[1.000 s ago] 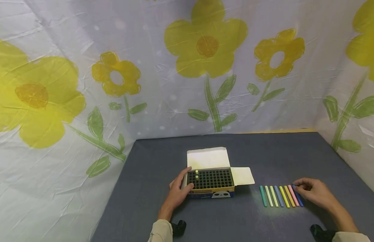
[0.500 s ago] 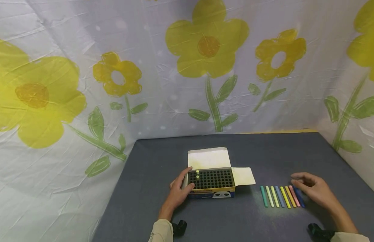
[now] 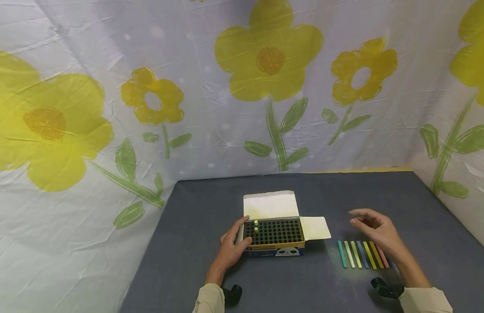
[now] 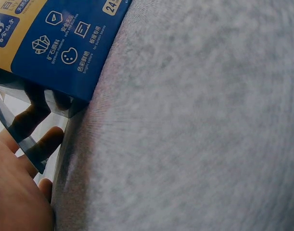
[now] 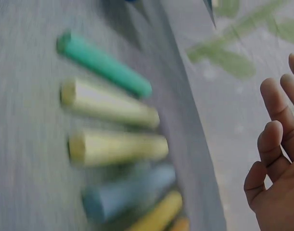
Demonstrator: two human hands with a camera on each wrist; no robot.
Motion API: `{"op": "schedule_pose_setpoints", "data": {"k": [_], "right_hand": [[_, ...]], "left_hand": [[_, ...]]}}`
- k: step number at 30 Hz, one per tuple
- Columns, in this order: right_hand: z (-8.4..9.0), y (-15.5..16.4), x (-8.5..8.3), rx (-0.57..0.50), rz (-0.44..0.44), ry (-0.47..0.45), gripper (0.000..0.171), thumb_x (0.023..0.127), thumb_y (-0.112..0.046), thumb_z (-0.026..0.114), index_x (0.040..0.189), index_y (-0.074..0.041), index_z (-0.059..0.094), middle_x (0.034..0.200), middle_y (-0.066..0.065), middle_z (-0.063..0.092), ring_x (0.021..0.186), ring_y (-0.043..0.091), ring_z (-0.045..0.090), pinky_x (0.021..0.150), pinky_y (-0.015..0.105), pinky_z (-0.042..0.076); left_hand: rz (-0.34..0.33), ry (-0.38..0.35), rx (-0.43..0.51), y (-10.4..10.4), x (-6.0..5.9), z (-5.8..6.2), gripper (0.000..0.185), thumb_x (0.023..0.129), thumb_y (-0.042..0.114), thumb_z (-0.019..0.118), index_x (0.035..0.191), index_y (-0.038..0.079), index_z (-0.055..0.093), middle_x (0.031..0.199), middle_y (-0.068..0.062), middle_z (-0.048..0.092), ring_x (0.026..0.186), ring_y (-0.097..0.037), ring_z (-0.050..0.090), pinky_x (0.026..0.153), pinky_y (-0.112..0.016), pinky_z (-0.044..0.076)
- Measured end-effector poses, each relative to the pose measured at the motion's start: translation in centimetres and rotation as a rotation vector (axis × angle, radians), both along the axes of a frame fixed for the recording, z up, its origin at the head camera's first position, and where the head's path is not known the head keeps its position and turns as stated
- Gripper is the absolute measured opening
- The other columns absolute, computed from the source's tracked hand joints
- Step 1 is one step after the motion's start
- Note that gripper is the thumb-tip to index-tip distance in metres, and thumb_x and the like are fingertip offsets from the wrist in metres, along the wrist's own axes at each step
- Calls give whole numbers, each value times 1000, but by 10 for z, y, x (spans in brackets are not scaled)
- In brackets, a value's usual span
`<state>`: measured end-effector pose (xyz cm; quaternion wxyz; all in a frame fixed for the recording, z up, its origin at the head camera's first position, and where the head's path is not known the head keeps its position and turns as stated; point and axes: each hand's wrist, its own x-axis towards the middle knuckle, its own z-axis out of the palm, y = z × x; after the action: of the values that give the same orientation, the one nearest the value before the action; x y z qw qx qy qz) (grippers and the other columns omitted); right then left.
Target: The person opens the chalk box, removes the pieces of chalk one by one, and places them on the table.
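Note:
My left hand (image 3: 228, 250) holds the left end of a chalk box (image 3: 275, 251), thumb at the front corner and a finger at the back one. The box is open, with a black holder (image 3: 281, 230) full of holes inside. Two pale chalk sticks (image 3: 256, 230) stand in it near the left. In the left wrist view the fingers lie at the end of the blue box (image 4: 55, 57). Over the row of coloured chalks (image 3: 361, 254) hovers my right hand (image 3: 376, 228), its fingers loosely bent, with nothing visible between them. It partly hides the pink and dark blue sticks at the right end.
The box's white lid (image 3: 270, 205) leans back, and a side flap (image 3: 315, 228) sticks out right. Chalk sticks lie side by side on the dark table (image 3: 210, 195); a green chalk (image 3: 341, 254) is leftmost. A flower-printed curtain (image 3: 210, 143) surrounds the back and sides.
My right hand has left the right end of the chalk row, lifting and moving left towards the box. My left hand and the box have stayed put.

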<state>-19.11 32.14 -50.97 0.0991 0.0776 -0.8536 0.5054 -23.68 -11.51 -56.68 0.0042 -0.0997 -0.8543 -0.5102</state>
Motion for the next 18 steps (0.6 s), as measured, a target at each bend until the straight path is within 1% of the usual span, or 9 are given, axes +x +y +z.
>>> {"op": "schedule_pose_setpoints", "data": {"k": [3, 5, 12, 16, 18], "right_hand": [[1, -15, -5, -14, 38, 42, 28, 100, -13, 64, 127, -5, 66, 100, -3, 67, 86, 14, 64, 73, 28, 51], [1, -25, -9, -29, 65, 52, 28, 100, -12, 64, 126, -5, 66, 99, 1, 67, 83, 17, 63, 72, 31, 51], [5, -55, -22, -76, 141, 78, 25, 99, -11, 66, 123, -6, 68, 96, 5, 68, 76, 18, 61, 69, 29, 50], [6, -69, -27, -90, 176, 87, 24, 98, -11, 66, 122, -8, 68, 96, 7, 68, 76, 19, 61, 68, 31, 50], [5, -75, -29, -92, 193, 84, 24, 98, -11, 66, 122, -9, 69, 97, 8, 69, 77, 17, 62, 70, 31, 50]], "left_hand": [[-3, 3, 0, 0, 0, -1, 62, 93, 31, 65, 147, 53, 44, 156, 2, 47, 141, -39, 36, 96, -63, 41], [-3, 4, -2, -1, 0, -1, 62, 93, 31, 65, 147, 53, 44, 157, 2, 46, 142, -40, 35, 97, -64, 40], [-7, -14, 10, -1, 1, -1, 61, 94, 32, 65, 147, 54, 44, 156, -1, 46, 140, -43, 33, 93, -61, 42], [-11, -9, 10, -1, 1, -1, 61, 94, 32, 65, 147, 54, 44, 156, -2, 46, 138, -42, 35, 91, -59, 43], [-12, -9, 11, -1, 0, -1, 61, 94, 32, 65, 147, 54, 44, 156, -1, 46, 138, -42, 34, 91, -59, 43]]}}
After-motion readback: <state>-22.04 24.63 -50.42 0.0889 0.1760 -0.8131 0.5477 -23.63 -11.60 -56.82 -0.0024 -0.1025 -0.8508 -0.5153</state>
